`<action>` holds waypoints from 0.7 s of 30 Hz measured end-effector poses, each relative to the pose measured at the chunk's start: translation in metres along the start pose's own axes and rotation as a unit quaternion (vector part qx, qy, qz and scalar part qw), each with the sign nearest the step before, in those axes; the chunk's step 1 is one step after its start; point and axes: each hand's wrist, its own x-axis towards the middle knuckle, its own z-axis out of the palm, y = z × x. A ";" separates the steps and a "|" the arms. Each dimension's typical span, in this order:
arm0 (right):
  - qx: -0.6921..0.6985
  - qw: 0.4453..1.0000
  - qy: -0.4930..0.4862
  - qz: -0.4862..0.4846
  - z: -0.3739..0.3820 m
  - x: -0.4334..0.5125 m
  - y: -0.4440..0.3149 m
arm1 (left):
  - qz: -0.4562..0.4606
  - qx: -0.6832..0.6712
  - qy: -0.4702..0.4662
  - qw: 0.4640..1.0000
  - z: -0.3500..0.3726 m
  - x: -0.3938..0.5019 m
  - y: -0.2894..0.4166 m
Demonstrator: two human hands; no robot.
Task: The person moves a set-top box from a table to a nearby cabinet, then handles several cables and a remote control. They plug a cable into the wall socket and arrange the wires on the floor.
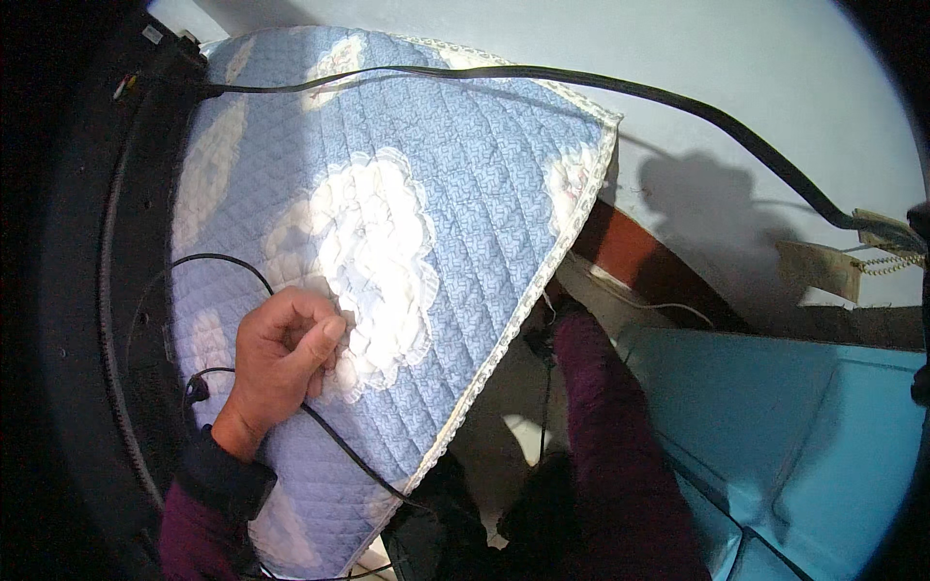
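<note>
A blue quilted cloth [472, 167] with white scalloped patches and a lace edge covers the surface before me. Over its lower left part is my left hand [287, 359], fingers curled, with a thin black cable [349, 450] passing at the hand; whether the fingers grip it is unclear. My right arm reaches down past the cloth's lace edge, where my right hand [556, 309] is in deep shadow and mostly hidden. A dark cable [545, 407] hangs below that hand, and a thin white cord lies close to it.
A thick black cable [610, 80] arches across the top, in front of a white wall [726, 43]. The back of a black panel [80, 290], seemingly a screen, stands at the left. Right of my arm is a light-blue plastic surface [785, 436]; a brown board [639, 254] runs along the wall's foot.
</note>
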 end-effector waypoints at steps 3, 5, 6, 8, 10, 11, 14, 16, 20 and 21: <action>0.020 1.000 -0.002 -0.020 0.002 0.006 0.011 | 0.002 -0.001 0.006 1.000 0.000 0.000 -0.001; 0.035 0.999 -0.006 -0.033 0.003 0.009 0.017 | 0.006 -0.003 0.002 1.000 0.000 0.000 -0.002; 0.045 0.998 -0.006 -0.039 0.004 0.011 0.020 | 0.011 -0.005 -0.005 1.000 -0.001 0.000 -0.002; 0.076 0.996 0.001 -0.049 0.006 0.015 0.022 | 0.012 -0.002 -0.010 1.000 -0.002 0.000 -0.001; 0.083 0.995 0.008 -0.058 0.008 0.020 0.023 | 0.000 -0.004 -0.008 1.000 -0.002 -0.001 0.001; 0.087 0.995 0.011 -0.056 0.009 0.021 0.023 | 0.001 0.002 -0.010 1.000 -0.002 -0.001 0.001; 0.009 0.998 0.004 -0.058 0.010 0.025 0.019 | 0.012 -0.001 -0.005 1.000 -0.001 0.000 0.001; 0.002 0.999 0.002 -0.043 0.009 0.025 0.016 | 0.009 0.002 -0.004 1.000 0.000 0.000 0.001; 0.005 1.000 0.004 -0.021 0.002 0.022 0.010 | -0.010 0.010 -0.005 1.000 0.001 -0.001 0.002; 0.001 1.000 0.005 -0.019 0.000 0.022 0.010 | -0.009 0.006 -0.005 1.000 0.001 -0.002 0.003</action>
